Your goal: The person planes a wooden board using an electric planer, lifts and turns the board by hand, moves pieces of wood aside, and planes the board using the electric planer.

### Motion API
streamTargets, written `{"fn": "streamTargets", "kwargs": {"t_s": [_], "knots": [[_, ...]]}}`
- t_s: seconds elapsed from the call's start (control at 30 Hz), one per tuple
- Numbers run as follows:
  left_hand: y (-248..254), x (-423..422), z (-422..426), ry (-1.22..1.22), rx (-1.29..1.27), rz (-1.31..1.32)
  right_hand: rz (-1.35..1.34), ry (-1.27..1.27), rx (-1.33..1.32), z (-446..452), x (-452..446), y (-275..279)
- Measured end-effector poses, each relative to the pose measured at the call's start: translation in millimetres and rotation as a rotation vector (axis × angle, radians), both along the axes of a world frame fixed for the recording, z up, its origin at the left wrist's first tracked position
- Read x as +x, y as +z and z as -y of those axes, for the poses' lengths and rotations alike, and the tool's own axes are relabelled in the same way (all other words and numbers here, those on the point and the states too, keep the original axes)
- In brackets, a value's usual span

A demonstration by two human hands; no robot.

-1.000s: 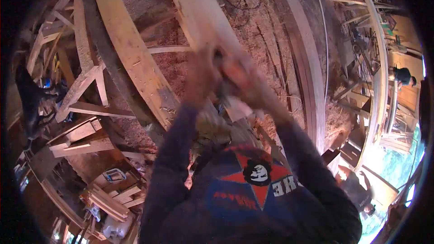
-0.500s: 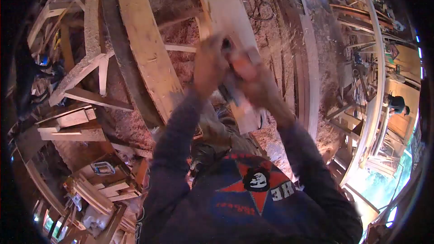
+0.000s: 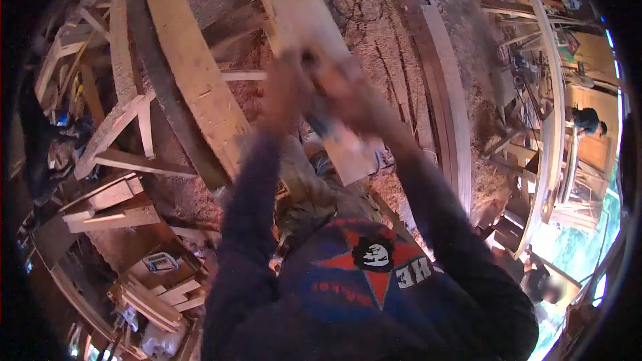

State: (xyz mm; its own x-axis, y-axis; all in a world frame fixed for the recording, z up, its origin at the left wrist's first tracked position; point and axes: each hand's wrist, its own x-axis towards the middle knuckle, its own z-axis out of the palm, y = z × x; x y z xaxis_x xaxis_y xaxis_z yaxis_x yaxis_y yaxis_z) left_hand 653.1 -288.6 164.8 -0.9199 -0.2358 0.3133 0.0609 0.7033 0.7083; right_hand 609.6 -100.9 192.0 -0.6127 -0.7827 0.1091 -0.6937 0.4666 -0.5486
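Note:
A pale wooden board (image 3: 303, 15) runs away from my body, its near end close to my legs. On it lies a dark tool (image 3: 322, 124), blurred, that looks like a hand plane; its rear part shows below my hands. My left hand (image 3: 286, 93) is closed round the left side of the plane. Closed on its right side is my right hand (image 3: 354, 99), level with the left. Motion smears the fingers of both hands, and they hide most of the plane's body.
A long yellowish plank (image 3: 194, 60) lies to the left beside a dark beam (image 3: 157, 53). Wood offcuts (image 3: 114, 200) are piled at the lower left. Long boards (image 3: 445, 93) lie to the right over shavings. Another person (image 3: 587, 121) is at the far right; another shows at the lower right.
The view has shifted, so the board and planks appear further left. My hands and the plane remain together on the board. A second person has come into view at the lower right.

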Motion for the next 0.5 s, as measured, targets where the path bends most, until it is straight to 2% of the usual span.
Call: {"fn": "streamTargets", "kwargs": {"t_s": [0.07,0.1,0.13,0.23,0.3,0.33,0.43,0.5], "knots": [[22.1,68.3,-63.4,-0.126,0.119,0.172,0.259,-0.13,0.018,-63.3,77.5,25.0],[4.3,102.9,-99.6,-0.094,0.116,0.188,0.422,-0.217,0.013,-92.4,115.0,39.9],[8.0,131.0,-124.7,-0.157,0.09,0.185,0.614,-0.324,-0.011,-116.3,147.7,52.3],[25.0,163.9,-150.2,-0.273,0.091,0.249,1.033,-0.601,-0.145,-144.7,191.8,80.1],[24.5,156.4,-148.3,-0.335,0.122,0.313,0.889,-0.585,0.107,-139.9,184.9,88.2],[18.4,142.3,-141.4,-0.273,0.112,0.274,0.839,-0.579,0.19,-135.1,178.3,90.5],[11.8,87.5,-105.6,-0.193,0.091,0.193,0.79,-0.583,0.081,-84.5,122.9,83.2],[17.5,42.1,-71.3,-0.171,0.117,0.079,0.612,-0.482,0.011,-51.1,80.0,70.3]]}}
